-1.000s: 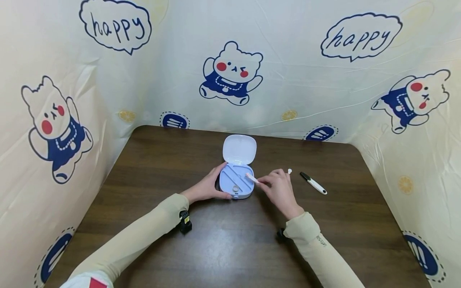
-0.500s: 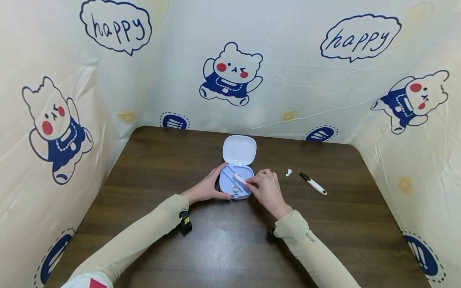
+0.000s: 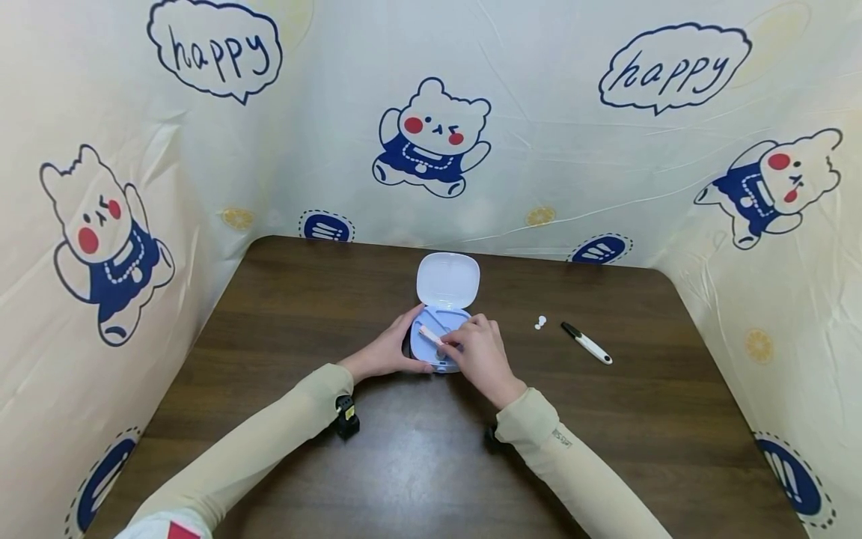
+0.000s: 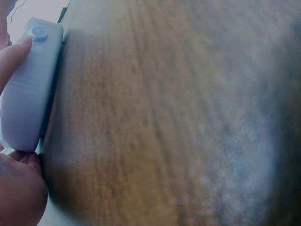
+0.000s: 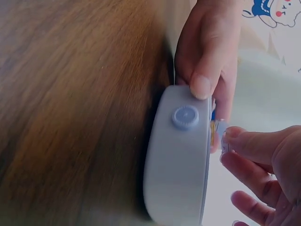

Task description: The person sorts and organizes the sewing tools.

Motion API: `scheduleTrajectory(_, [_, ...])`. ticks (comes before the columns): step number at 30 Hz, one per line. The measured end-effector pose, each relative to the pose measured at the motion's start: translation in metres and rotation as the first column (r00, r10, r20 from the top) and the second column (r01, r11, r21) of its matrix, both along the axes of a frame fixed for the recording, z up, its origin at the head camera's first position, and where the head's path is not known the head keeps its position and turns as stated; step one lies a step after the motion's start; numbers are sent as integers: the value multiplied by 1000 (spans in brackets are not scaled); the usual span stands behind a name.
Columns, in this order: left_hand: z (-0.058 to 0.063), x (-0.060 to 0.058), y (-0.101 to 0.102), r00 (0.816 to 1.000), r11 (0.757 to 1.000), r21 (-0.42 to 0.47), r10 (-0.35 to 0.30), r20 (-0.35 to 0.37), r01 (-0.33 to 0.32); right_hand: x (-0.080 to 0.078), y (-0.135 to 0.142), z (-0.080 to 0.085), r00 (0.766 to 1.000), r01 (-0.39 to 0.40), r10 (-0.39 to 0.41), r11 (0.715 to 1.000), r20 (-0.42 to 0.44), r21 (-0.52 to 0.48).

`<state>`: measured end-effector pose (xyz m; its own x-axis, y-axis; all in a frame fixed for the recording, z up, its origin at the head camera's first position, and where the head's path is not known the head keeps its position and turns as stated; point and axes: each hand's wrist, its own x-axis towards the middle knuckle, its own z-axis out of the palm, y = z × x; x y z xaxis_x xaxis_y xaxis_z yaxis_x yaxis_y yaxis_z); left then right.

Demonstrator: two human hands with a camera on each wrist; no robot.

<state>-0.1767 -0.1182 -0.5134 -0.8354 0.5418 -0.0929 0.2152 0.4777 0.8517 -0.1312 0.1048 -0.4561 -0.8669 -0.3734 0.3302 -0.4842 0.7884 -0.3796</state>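
A light blue, shallow case [image 3: 423,348] stands on the table with its whitish lid [image 3: 447,279] raised at the back. Diagonal dividers cross its inside, and a round button sits on its front wall in both wrist views. My left hand [image 3: 385,350] grips the case from the left, thumb along the front near the button. Over the case's inside, my right hand [image 3: 483,358] pinches a small white-and-pink stick [image 3: 429,335] between thumb and forefinger. In the right wrist view the stick's gripped end [image 5: 225,141] bears tiny marks. The right fingers hide the front right of the inside.
Small white pieces [image 3: 540,323] lie right of the case. Beyond them is a black-and-white pen-like tool [image 3: 587,343]. The brown wooden table [image 3: 404,457] is bordered at the back and sides by a printed curtain [image 3: 323,150].
My right hand has moved left with the stick, from the case's right edge to over its inside. The white pieces came into view behind it. My left hand and the case stayed put.
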Motion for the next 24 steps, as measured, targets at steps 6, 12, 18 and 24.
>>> scheduleTrajectory(6, [0, 0, 0, 1000, 1000, 11, 4, -1, -4, -2, -7, -1, 1000, -6, 6, 999, -5, 43])
scheduleTrajectory(12, [-2, -1, 0, 1000, 1000, 8, 2, -8, -2, -2, -9, -2, 1000, -9, 10, 999, -17, 51])
scheduleTrajectory(18, [-2, -1, 0, 1000, 1000, -2, 5, -8, -5, -4, -12, -4, 999, -18, 19, 999, -37, 27])
scheduleTrajectory(24, [-3, -1, 1, 1000, 1000, 7, 10, -3, -10, -4, -15, -6, 997, -46, 46, 999, -57, 11])
